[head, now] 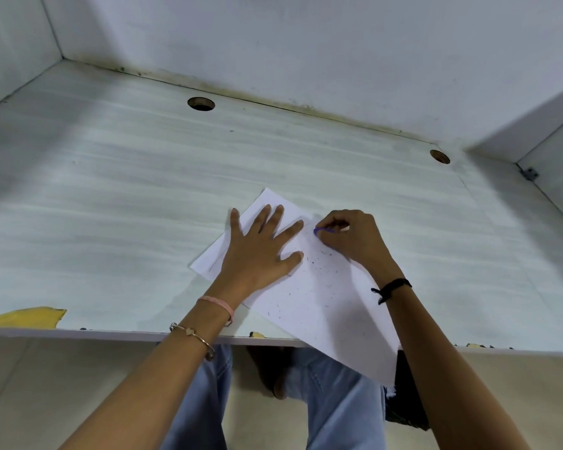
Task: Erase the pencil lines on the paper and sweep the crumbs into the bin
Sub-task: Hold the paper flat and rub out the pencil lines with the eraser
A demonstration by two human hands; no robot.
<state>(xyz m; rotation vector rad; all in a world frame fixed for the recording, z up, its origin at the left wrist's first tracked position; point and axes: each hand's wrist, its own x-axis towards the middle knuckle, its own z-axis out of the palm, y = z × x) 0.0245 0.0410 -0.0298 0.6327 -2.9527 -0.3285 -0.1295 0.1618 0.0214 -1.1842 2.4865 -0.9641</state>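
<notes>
Our paper (332,303) hangs its near corner over the bench's (111,206) near edge, toward the right. Crumbs (319,271) lie scattered over its middle, so we judge the erasing well under way, but sweeping is not begun and no bin shows. Our left hand (260,251) presses flat on the sheet, fingers spread wide; a faint line (216,259) shows at its left. Farther off, our right hand (348,235) pinches the purple eraser (322,230) in curled fingers, its tip on the paper's far part.

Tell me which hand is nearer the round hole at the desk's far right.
Right. The right hand, pinching a purple eraser, is left of the round hole and closer to the person; the left hand, flat on the white paper, is farther left.
</notes>
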